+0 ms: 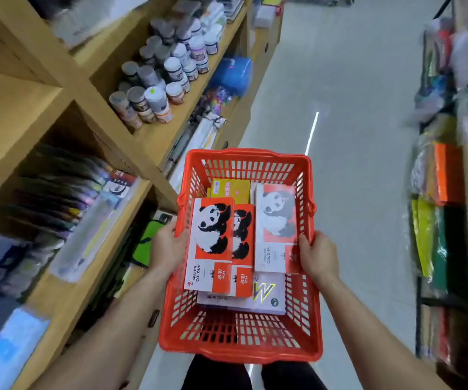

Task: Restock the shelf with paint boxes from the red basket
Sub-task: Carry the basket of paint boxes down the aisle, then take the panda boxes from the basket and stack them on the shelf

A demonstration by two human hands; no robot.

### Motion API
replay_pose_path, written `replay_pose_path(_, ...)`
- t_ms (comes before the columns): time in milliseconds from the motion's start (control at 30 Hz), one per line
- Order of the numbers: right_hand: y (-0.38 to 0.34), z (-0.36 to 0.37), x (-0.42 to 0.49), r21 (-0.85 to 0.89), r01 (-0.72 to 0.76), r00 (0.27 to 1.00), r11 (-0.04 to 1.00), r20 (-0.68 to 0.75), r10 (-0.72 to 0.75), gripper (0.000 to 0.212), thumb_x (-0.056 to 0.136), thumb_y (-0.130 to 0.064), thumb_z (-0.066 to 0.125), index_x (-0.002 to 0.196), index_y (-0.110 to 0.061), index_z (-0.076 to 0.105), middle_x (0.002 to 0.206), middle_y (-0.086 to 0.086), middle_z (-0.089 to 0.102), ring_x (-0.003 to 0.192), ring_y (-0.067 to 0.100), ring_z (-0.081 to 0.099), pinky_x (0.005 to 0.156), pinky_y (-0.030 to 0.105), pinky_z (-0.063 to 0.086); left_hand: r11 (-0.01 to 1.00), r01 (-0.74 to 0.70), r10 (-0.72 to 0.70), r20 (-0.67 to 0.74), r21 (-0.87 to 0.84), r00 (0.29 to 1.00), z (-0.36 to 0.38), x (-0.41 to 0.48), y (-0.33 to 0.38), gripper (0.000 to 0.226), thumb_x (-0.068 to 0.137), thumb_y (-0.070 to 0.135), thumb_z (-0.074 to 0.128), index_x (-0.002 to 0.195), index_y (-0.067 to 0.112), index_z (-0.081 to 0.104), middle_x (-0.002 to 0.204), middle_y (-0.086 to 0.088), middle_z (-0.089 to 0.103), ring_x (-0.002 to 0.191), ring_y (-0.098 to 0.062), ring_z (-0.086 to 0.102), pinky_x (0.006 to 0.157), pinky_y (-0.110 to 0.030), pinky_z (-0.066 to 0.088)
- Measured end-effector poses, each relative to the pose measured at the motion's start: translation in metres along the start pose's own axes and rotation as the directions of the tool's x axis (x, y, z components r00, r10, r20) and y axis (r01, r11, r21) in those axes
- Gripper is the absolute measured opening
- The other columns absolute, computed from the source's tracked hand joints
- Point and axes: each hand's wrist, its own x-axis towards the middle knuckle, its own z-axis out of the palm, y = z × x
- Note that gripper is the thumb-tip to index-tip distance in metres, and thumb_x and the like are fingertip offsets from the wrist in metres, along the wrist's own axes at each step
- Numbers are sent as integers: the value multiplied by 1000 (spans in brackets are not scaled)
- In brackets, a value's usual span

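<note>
Here, low in the middle of the frame, a red basket (241, 344) is carried between two bare hands. The left hand (168, 250) has its grip closed on the left rim; the right hand (318, 256) has its grip closed on the right rim, thumb inside. Three panda-printed water colour boxes (213, 246) lie on top, two overlapping at left and one paler at right, above a yellow box (230, 188) and a white box (266, 296). The basket's near end is bare mesh. The wooden shelf (92, 88) fills the left of the frame, with jars (157, 80) upper left. Open floor (354, 108) runs up the right.
</note>
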Motion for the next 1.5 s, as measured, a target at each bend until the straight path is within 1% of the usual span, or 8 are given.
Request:
replay_pose_path(233,-21,82,102,-18,-147,989,989,-9,146,28,101,-21,56,97,5,68,96,30,75,94,47,70,76,46,52,999,4,-8,109,37,994,40,154,-10,16,92,25,67,77,30,67,60,20,71,57,-1,69,49,-21,52)
replay_pose_path(667,-13,144,169,8,-326,945,945,-28,326,23,98,-22,58,86,-4,66,81,19,73,79,40,68,63,35,38,997,74,-79,230,33,970,91,260,-48,12,96,18,62,96,30,66,93,-1,78,81,-28,76,74,-52,62)
replay_pose_path(833,-20,133,169,26,-411,906,911,120,406,12,93,-20,60,95,-10,65,81,2,70,85,36,68,62,34,41,996,70,-82,238,58,968,86,251,-51,18,95,19,65,106,33,62,86,26,66,70,12,67,68,-23,59)
replay_pose_path(933,-34,116,173,14,-306,952,952,-8,306,37,94,-27,62,126,-9,62,120,10,70,102,31,67,82,40,52,997,66,-72,215,36,974,78,235,-52,28,94,25,67,118,35,56,93,32,61,81,27,59,59,1,44)
replay_pose_path(1033,-60,110,183,-154,-29,993,988,-118,11,37,92,-23,66,126,-10,62,123,14,66,107,35,65,88,46,54,994,106,-107,198,15,974,71,220,-56,30,92,31,68,118,37,57,96,32,63,88,22,61,63,0,44)
replay_pose_path(1167,-107,147,212,-171,263,945,950,245,-217,41,93,-32,68,128,-12,64,128,9,65,116,29,62,90,40,50,994,113,-113,220,12,969,72,201,-63,41,92,25,66,128,41,53,104,26,69,95,11,66,72,-6,49)
replay_pose_path(1300,-145,205,250,-365,441,838,820,495,-230,66,94,-62,53,141,-15,55,137,11,62,127,31,56,106,46,41,994,111,-107,197,-9,974,77,197,-59,48,90,33,65,134,43,49,116,15,69,99,3,67,79,-21,55)
replay_pose_path(1500,-144,248,268,-565,428,805,705,594,-13,63,87,-79,37,101,-19,51,93,4,71,103,30,68,112,57,19,990,139,-137,146,-7,980,83,201,-56,47,92,31,68,134,39,51,114,12,69,92,12,65,67,-5,48)
